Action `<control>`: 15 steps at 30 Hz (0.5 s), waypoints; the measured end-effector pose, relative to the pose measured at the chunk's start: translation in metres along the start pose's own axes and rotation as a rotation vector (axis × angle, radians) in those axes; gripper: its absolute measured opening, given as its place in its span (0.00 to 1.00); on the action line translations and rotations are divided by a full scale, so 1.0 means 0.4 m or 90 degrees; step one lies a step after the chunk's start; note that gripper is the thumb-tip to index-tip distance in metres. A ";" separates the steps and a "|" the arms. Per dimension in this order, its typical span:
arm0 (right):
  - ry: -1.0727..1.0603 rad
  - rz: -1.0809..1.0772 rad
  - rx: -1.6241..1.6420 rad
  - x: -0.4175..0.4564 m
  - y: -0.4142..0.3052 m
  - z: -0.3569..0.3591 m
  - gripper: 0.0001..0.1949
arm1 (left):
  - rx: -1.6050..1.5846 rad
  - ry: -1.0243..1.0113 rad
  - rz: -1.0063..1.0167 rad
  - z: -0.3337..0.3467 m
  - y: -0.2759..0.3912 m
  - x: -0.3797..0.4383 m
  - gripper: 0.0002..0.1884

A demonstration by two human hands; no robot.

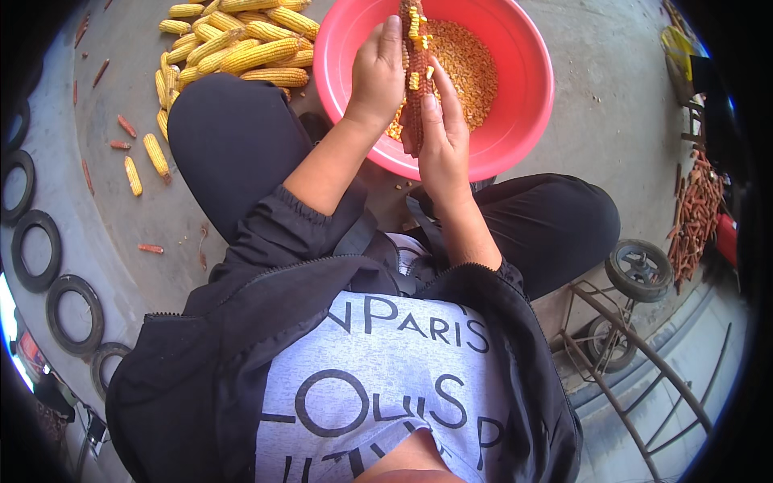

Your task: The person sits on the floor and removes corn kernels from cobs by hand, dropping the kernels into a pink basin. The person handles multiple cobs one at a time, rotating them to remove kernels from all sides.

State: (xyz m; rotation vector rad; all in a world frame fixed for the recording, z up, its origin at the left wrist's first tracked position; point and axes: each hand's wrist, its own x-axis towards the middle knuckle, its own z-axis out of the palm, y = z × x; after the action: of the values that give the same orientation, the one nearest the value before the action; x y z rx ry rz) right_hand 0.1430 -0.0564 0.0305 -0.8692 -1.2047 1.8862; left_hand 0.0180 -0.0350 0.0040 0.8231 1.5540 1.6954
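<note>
Over a red plastic basin [525, 90], both hands grip one mostly stripped, reddish corn cob [413, 118]. A few yellow kernels still cling along its upper length. My left hand [377, 75] presses against the cob's left side, thumb pointing up along it. Around the lower part wraps my right hand [445, 136], its thumb on the front and the index finger raised along the right side. Loose corn kernels [468, 75] cover the bottom of the basin, partly hidden by the hands and cob.
Beyond my left knee lies a heap of yellow corn ears [247, 45]. Bare cob pieces [126, 125] are scattered at left, near several tyres [36, 250]. At right stand a wheeled metal cart [628, 338] and a pile of stripped cobs [697, 211].
</note>
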 end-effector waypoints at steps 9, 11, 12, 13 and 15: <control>0.064 -0.065 -0.080 0.014 0.017 -0.005 0.23 | 0.086 -0.041 0.070 0.027 0.017 -0.032 0.25; 0.066 -0.052 -0.073 0.016 0.013 -0.007 0.23 | 0.094 -0.072 0.032 0.027 0.024 -0.040 0.23; 0.063 -0.040 -0.063 0.015 0.012 -0.010 0.23 | 0.115 -0.077 0.037 0.025 0.024 -0.040 0.22; 0.060 -0.029 -0.054 0.016 0.011 -0.013 0.23 | 0.136 -0.081 0.043 0.022 0.024 -0.040 0.22; 0.040 -0.013 -0.014 0.018 0.005 -0.018 0.23 | 0.104 -0.098 0.043 0.018 0.010 -0.031 0.21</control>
State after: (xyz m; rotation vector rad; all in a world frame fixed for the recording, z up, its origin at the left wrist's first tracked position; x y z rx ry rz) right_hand 0.1447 -0.0477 0.0250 -0.9189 -1.1942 1.8189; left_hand 0.0308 -0.0414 0.0084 1.0763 1.5886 1.5266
